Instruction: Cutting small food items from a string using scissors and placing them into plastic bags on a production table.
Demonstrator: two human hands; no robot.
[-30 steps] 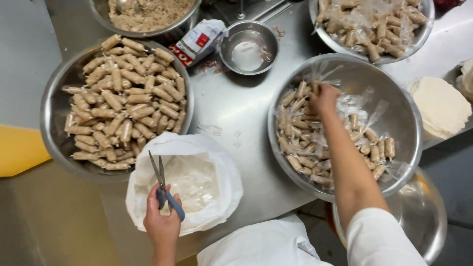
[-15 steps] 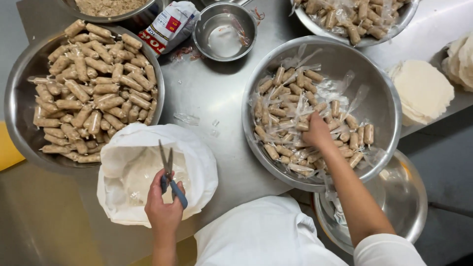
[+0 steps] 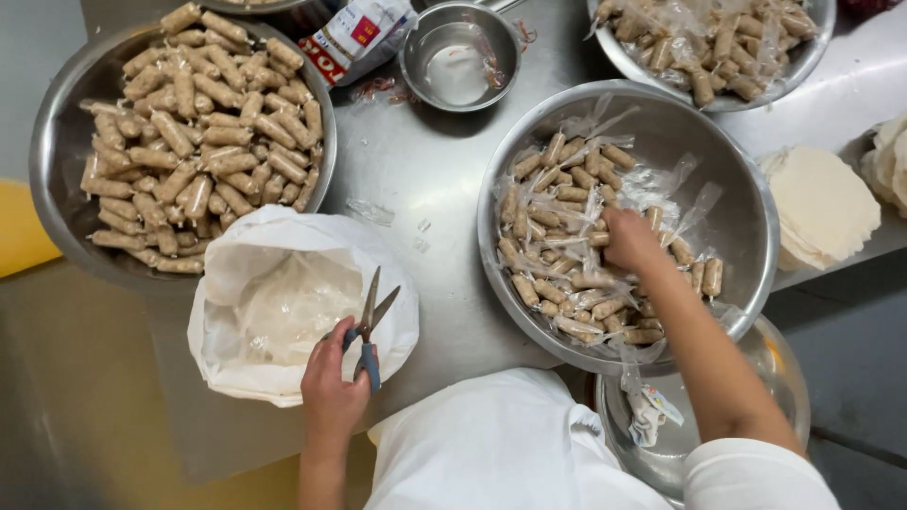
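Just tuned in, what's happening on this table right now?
A person in white stands at a steel table. The left hand holds blue-handled scissors, blades open, over a white bag. The right hand reaches into a bowl of plastic-wrapped rolls. Another bowl at the left is full of unwrapped rolls.

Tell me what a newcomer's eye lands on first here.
The big steel bowl at upper left, heaped with unwrapped brown rolls. Next, the right hand reaching into the middle bowl of plastic-wrapped rolls. In front, the left hand holds blue-handled scissors, blades open, over a white bag of wrappers.
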